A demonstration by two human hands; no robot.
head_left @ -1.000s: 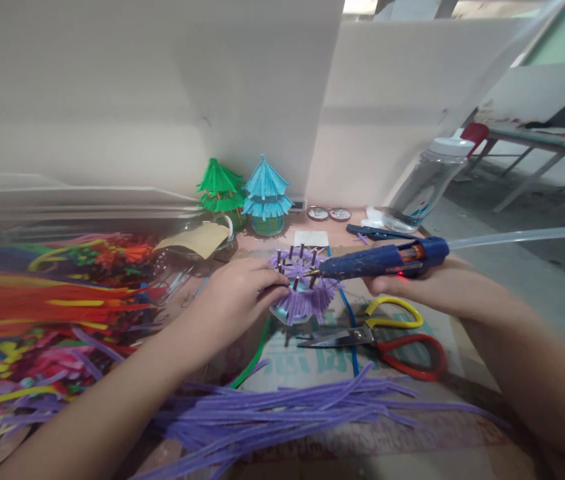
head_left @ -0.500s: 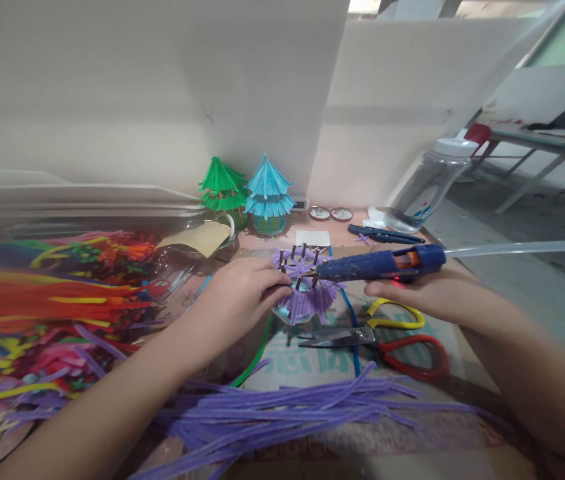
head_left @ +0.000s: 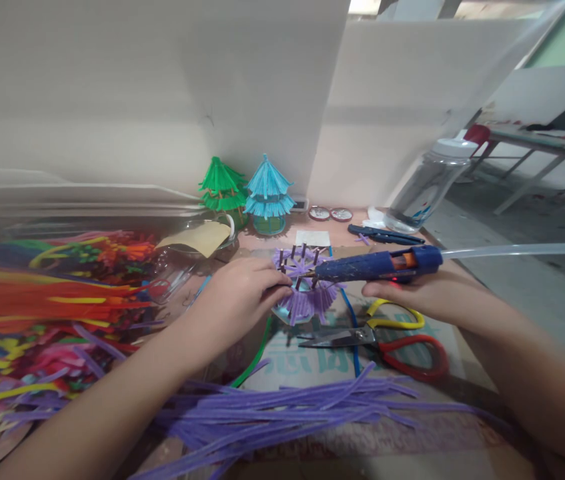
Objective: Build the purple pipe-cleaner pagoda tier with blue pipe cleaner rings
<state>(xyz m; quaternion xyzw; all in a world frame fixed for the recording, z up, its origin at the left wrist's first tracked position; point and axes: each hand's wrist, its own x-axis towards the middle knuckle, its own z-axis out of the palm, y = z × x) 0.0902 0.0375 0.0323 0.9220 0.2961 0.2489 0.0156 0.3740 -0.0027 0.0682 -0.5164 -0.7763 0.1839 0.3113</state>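
Observation:
A blue hot glue gun (head_left: pixel 362 265) lies in my right hand (head_left: pixel 422 288), fingers closed round its underside, a clear glue stick (head_left: pixel 522 250) jutting from its back. Its nozzle meets a purple pipe-cleaner piece (head_left: pixel 307 300) with short dark upright sticks around a ring. My left hand (head_left: pixel 249 287) pinches the left side of that piece between thumb and fingers. Just below the glue gun rest scissors (head_left: pixel 362 337) with one yellow and one red handle. Loose purple pipe cleaners (head_left: pixel 282 410) spread across the front of the table.
Green (head_left: pixel 222 187) and light-blue (head_left: pixel 269 190) roofed pipe-cleaner models stand by the wall. A clear bottle (head_left: pixel 429 187) stands at the back right, near a dark cutter knife (head_left: pixel 385 235). Many coloured pipe cleaners (head_left: pixel 52 300) fill the left. Yellowish paper (head_left: pixel 197 237) lies over clear plastic.
The glue gun and my right hand have shifted very slightly left. My left hand and the purple piece stay in place.

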